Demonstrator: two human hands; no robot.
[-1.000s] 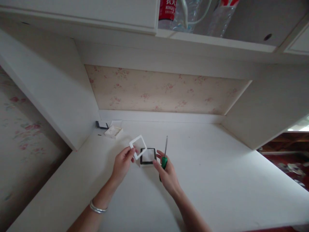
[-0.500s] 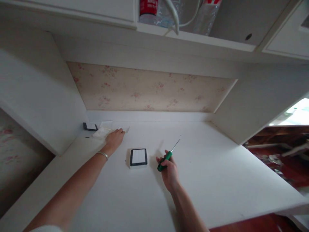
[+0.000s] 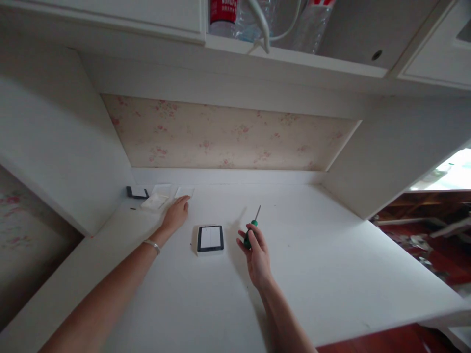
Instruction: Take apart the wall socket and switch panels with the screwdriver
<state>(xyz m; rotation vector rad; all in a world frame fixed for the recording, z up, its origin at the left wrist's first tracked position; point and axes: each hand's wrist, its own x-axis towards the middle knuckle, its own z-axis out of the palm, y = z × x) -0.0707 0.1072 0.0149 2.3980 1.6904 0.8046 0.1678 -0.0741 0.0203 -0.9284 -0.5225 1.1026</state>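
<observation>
One green-handled metal screwdriver (image 3: 254,223) was clasped in the right hand (image 3: 258,252); one black-rimmed white square block (image 3: 210,239) lay left of it; one white square frame (image 3: 186,190) lay far left, at the left hand (image 3: 176,213), pinch indiscernible; loosened clasp risked dropped screwdriver.

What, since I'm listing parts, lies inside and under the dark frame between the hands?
Inside the dark frame is a white panel. Under it, a white base shows at the near edge; the rest is covered.
</observation>
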